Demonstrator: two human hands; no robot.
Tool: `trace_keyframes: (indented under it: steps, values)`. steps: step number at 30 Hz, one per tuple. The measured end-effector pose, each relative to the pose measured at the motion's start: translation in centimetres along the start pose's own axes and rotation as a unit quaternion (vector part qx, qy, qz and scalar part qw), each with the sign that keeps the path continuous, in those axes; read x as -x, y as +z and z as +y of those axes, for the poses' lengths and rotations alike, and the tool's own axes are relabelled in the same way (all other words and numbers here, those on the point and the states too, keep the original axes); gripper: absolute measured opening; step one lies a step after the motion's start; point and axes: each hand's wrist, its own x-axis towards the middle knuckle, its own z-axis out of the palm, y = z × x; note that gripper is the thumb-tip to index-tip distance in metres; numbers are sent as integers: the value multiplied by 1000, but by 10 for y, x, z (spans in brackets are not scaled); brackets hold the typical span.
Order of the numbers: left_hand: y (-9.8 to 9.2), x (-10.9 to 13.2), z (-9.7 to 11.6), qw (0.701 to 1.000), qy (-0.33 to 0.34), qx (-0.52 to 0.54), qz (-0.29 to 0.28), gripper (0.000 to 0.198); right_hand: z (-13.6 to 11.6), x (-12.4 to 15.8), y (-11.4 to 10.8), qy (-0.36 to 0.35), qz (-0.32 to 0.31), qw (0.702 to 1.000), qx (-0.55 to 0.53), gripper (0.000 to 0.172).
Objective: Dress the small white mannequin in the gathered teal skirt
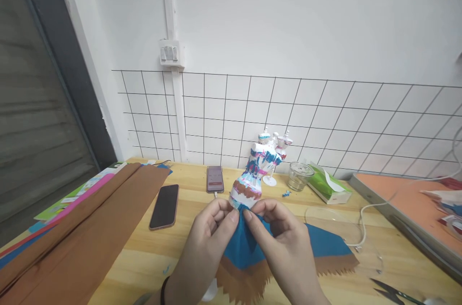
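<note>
Both thumbs and fingers pinch the gathered top of a blue paper skirt (244,245), which has a brown jagged border along its lower edge. My left hand (207,240) is closed on the left of the gather, and my right hand (287,242) on the right. The gather meets the lower end of a small white dress form (258,163), tilted away from me and covered in torn blue, pink and brown paper bits. Part of the skirt spreads right from behind my right hand. Smaller decorated forms (285,141) stand behind.
Brown paper sheets (119,209) lie over coloured ones at left. Two phones (164,206) (215,179), a glass cup (300,176) and a green tissue pack (328,184) are on the wooden table. Scissors (393,291) lie front right, near an orange-lined tray (400,204) and white cable (364,223).
</note>
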Motion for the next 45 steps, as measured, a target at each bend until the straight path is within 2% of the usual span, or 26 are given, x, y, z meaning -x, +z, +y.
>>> trace_keyframes:
  steps: [6, 12, 21, 26, 30, 33, 39, 42, 45]
  values:
    - [1, -1, -2, 999, 3, -37, 36, 20, 3, 1, 1, 0, 3, 1000, -7, 19]
    - [2, -3, -3, 998, -2, -30, 56, 20, 6, 2, 2, -17, -17, 1000, -10, 17]
    - [0, -3, -6, 997, 7, -46, 65, 25, -1, 3, 1, -54, -32, 998, -9, 14]
    - [-4, -8, -7, 996, 6, -55, 65, 21, -2, -1, -2, -55, -72, 996, 0, 11]
    - [-8, -13, -8, 999, -22, -23, 42, 19, -3, -2, -5, -41, -117, 990, 69, 8]
    - [-10, -18, -13, 998, -52, -7, 44, 22, -6, -1, -7, -32, -157, 977, 142, 13]
    - [-12, -19, -18, 996, -65, -44, 42, 27, -9, 0, -7, -37, -155, 958, 237, 14]
    - [-12, -18, -14, 996, -64, -32, 44, 26, -8, 1, -8, -76, -145, 947, 276, 13]
    - [-14, -19, -10, 997, -59, -22, 52, 26, -8, 5, -9, -167, -97, 925, 326, 19]
